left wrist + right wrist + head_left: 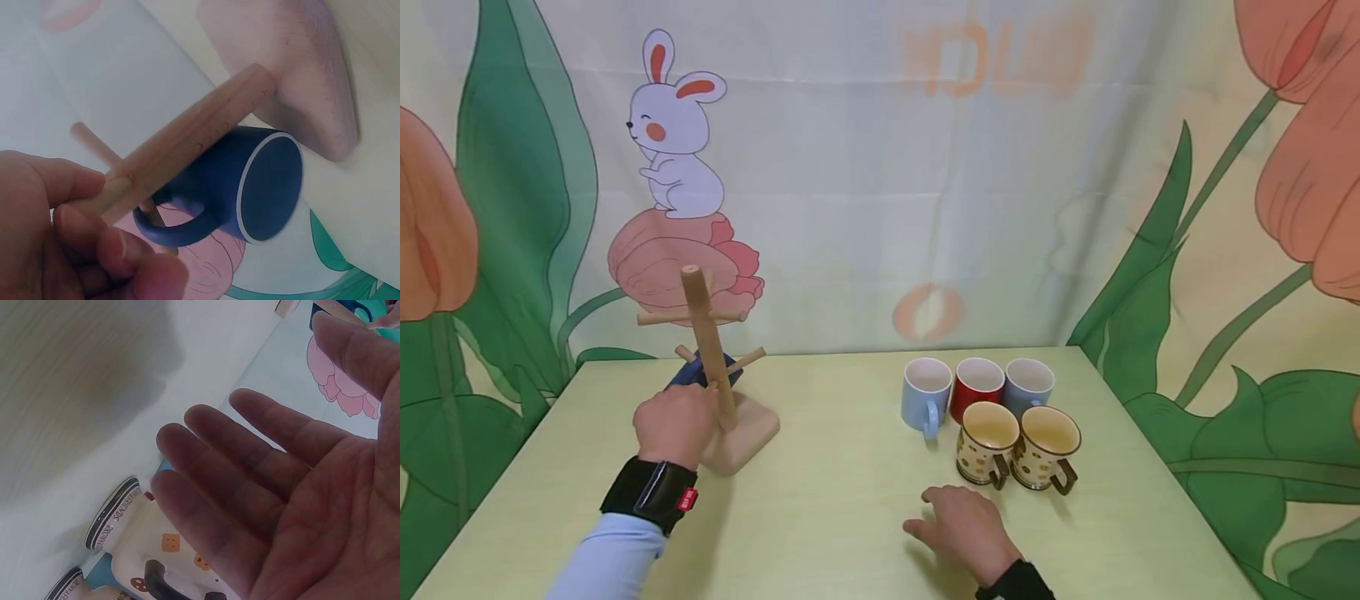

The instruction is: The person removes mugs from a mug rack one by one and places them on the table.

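My left hand (677,423) pinches a short peg of the wooden mug tree (706,333) between thumb and fingers. The tree stands on its pale base, its post leaning slightly left in the head view. Behind the post is a dark blue mug (215,175); in the left wrist view a peg passes through its handle. My right hand (962,529) hovers over the table with fingers spread, holding nothing. Nearest to it are two cream mugs with brown handles and cookie prints, a left one (979,454) and a right one (1036,462).
Behind the cream mugs stand a light blue mug (922,402), a red mug (973,402) and a greyish-blue mug (1026,392), close together. The pale table (820,500) ends at a printed cloth backdrop (850,208) with tulips and a rabbit.
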Demonstrator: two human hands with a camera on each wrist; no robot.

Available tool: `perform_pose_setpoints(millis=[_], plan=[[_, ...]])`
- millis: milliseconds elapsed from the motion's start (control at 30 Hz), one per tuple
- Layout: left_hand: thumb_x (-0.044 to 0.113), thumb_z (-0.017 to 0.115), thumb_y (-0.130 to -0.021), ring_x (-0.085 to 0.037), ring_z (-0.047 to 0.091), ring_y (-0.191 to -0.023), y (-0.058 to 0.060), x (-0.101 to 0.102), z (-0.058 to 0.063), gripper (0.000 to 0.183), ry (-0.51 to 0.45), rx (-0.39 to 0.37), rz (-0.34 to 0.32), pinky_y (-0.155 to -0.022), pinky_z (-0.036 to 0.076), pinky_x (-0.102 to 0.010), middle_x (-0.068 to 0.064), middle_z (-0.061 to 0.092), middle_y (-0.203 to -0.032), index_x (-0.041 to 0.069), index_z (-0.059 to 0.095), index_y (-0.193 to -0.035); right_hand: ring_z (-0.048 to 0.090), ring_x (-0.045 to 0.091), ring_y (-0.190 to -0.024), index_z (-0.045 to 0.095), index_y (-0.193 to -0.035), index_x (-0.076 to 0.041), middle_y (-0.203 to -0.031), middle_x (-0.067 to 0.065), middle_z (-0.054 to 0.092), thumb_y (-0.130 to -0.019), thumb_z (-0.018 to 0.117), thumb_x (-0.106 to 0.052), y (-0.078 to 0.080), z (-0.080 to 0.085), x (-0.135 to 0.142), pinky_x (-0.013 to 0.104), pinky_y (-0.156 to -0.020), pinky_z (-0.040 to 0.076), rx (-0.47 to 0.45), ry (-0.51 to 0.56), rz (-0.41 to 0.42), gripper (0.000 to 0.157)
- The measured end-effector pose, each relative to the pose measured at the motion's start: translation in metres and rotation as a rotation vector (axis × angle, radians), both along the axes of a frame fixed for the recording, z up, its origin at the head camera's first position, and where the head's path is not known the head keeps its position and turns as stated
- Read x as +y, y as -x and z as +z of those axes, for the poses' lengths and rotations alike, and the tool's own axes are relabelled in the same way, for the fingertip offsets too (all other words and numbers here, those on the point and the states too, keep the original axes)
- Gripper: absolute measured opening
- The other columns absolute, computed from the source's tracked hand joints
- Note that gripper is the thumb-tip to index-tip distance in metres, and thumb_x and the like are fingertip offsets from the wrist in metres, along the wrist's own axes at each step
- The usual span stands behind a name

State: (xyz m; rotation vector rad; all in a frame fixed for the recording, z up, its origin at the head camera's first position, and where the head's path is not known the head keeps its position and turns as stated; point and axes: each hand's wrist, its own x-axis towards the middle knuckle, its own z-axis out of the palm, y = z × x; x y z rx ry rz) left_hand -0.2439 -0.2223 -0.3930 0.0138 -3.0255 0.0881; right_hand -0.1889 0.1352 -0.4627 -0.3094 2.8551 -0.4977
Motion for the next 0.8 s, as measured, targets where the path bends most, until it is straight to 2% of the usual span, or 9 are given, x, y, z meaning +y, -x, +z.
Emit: perform_pose_setpoints(millis=[133, 300, 367, 600, 800], plan=[[0.02, 0.065, -0.096, -0.03, 0.055, -0.054, 0.007, 0.008, 0.0, 0.031, -0.086, 0.002, 0.055, -0.046, 0.05, -0.046, -0.013, 0.057, -0.063, -0.001, 0.067, -0.119, 0.064, 0.034, -0.105, 0.07, -0.116, -0.004, -0.11, 0.013, 0.07, -0.087, 0.073, -0.045, 0.0, -0.001, 0.001, 0.056, -0.09, 0.048, -0.004, -0.004, -0.007, 0.051], [0.029, 0.063, -0.095, -0.031, 0.056, -0.054, 0.013, 0.018, 0.001, 0.034, -0.198, -0.014, 0.134, -0.049, 0.048, -0.046, -0.012, 0.056, -0.059, -0.003, 0.071, -0.102, 0.064, 0.034, -0.104, 0.07, -0.116, -0.003, -0.11, 0.013, 0.07, -0.087, 0.072, -0.045, 0.0, 0.0, 0.003, 0.056, -0.09, 0.048, -0.008, -0.005, -0.007, 0.051], [0.029, 0.063, -0.096, -0.03, 0.055, -0.054, 0.014, 0.02, 0.001, 0.034, -0.192, -0.027, 0.145, -0.05, 0.049, -0.045, -0.011, 0.055, -0.058, -0.003, 0.07, -0.103, 0.064, 0.034, -0.103, 0.07, -0.116, -0.003, -0.109, 0.013, 0.07, -0.087, 0.073, -0.045, 0.0, 0.0, 0.002, 0.055, -0.089, 0.049, -0.001, -0.003, -0.002, 0.051], [0.032, 0.06, -0.099, -0.029, 0.053, -0.053, 0.012, 0.021, 0.002, 0.037, -0.178, -0.035, 0.125, -0.049, 0.049, -0.041, -0.011, 0.052, -0.057, -0.004, 0.069, -0.102, 0.065, 0.033, -0.102, 0.07, -0.114, -0.003, -0.107, 0.012, 0.071, -0.087, 0.073, -0.044, -0.001, -0.001, 0.002, 0.055, -0.088, 0.049, 0.024, 0.005, 0.017, 0.05], [0.05, 0.047, -0.102, -0.026, 0.05, -0.05, 0.002, 0.009, 0.003, 0.057, -0.263, 0.053, 0.091, -0.044, 0.04, -0.035, -0.008, 0.047, -0.054, 0.002, 0.064, -0.076, 0.065, 0.033, -0.102, 0.07, -0.114, -0.003, -0.107, 0.013, 0.071, -0.087, 0.073, -0.044, -0.001, -0.001, 0.001, 0.055, -0.087, 0.05, 0.024, 0.002, 0.023, 0.05]])
